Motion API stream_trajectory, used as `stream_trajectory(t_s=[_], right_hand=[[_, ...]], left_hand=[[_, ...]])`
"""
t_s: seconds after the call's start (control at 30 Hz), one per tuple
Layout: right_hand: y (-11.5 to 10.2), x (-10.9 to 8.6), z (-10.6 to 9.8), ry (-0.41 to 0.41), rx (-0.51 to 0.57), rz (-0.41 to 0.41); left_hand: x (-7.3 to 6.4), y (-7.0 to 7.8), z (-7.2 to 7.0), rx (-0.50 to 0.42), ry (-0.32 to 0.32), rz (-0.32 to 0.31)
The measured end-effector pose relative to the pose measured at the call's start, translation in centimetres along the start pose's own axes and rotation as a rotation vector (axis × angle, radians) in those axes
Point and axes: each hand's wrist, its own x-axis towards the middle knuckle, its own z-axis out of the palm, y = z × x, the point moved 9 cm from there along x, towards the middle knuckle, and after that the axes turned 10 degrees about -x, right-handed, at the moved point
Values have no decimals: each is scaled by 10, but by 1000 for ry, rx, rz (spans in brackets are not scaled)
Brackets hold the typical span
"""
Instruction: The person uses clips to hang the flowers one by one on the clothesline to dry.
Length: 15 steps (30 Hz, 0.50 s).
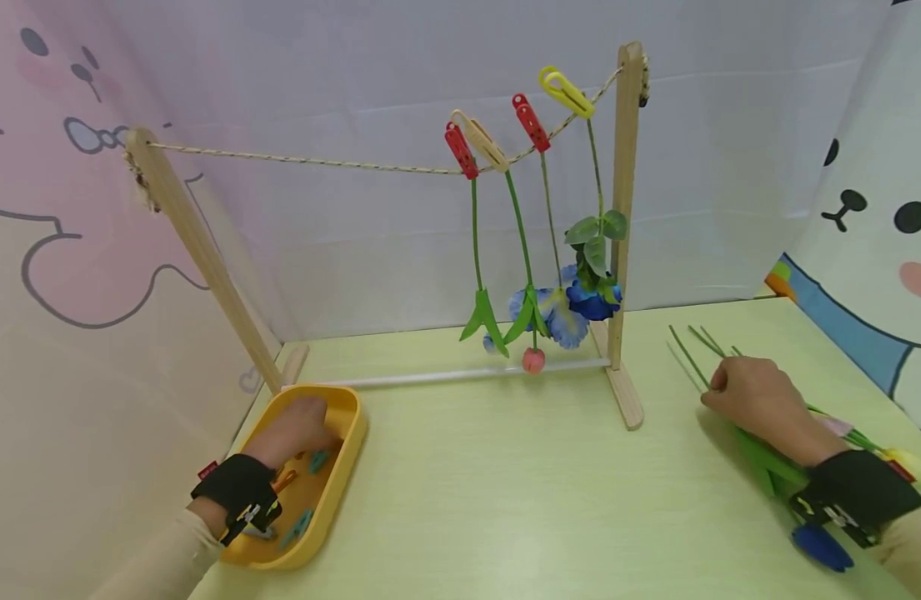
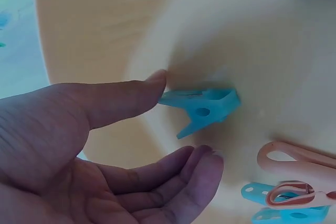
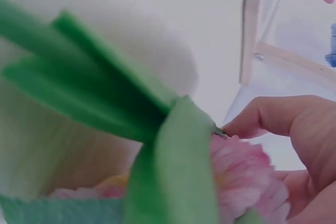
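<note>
Head view: from a distance I see the left hand inside a yellow-orange tray, near teal pegs. On the pale green table, the right hand is above loose flowers, its fingers curled, their tips at a green stem; a blue bloom lies below that wrist. Between the hands, a cord strung on wooden posts bears four clips, red, cream, red and yellow, with flowers hanging by their stems. Left wrist view: thumb and fingers stand apart, gripping nothing; the thumb tip meets one handle of a turquoise clip, and the bent fingers lie below it. Right wrist view: broad green leaves and a pink flower partly hide the fingers; the thumb tip adjoins a thin stem, though whether it is pinched I cannot tell.
</note>
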Motion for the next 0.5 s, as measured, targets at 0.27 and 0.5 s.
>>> stream_trajectory(t_s=[0.27,0.5], right_hand=[[-17,-11,-20,51,33,-13],[-38,-20,-45,140,28,-66]], left_hand=[[1,0,-1,-18,1,9],[0,-1,-3,-42,-25,21]])
